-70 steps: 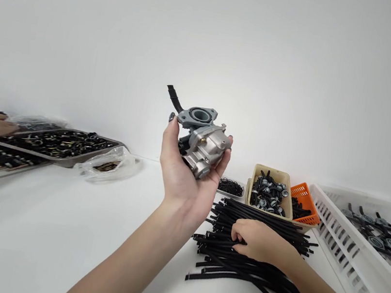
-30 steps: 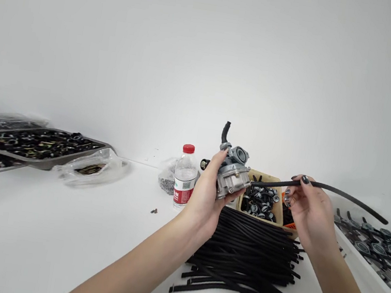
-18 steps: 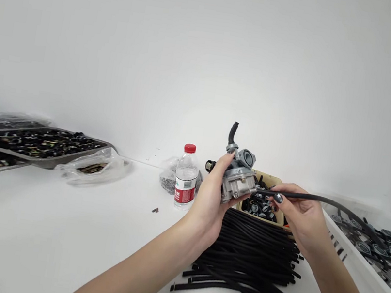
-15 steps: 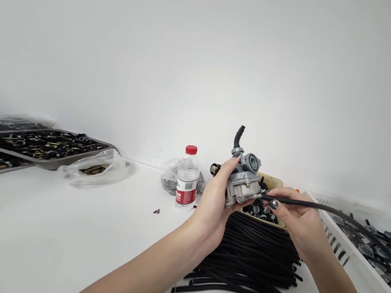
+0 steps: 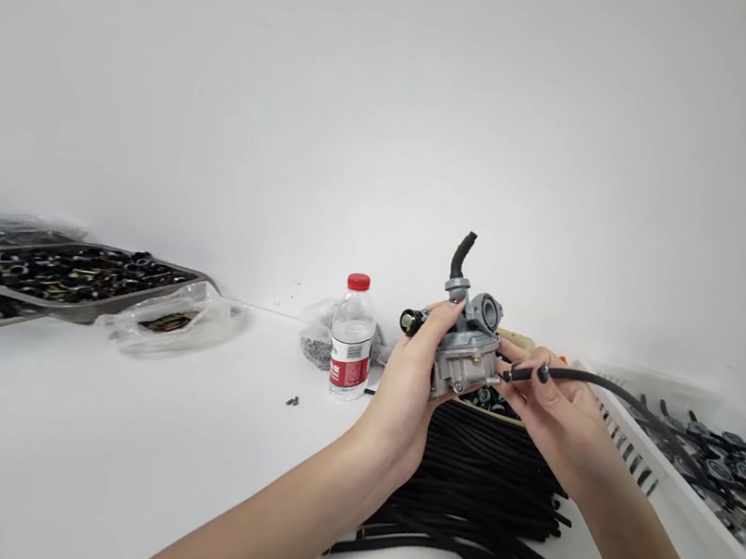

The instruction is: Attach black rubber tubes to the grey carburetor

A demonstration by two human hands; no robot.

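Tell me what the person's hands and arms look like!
The left hand and right hand wear no gloves. No sleeves, watch or bracelet show on the slim forearms. The right thumbnail looks dark and shiny, like nail polish.

Bright, diffuse, neutral light is being spread across the white wall [image 5: 340, 125], the palest zone being seen near centre and the grey being deepened toward the corners. Soft-edged shading is being shown on the table [image 5: 108, 455]. Small highlights are being returned by the metal carburetor [image 5: 464, 368], while detail is being lost in the black tubes [image 5: 483, 483]. Toward the left edge, the grey tray [image 5: 77, 312] is being rendered stretched and slightly blurred.
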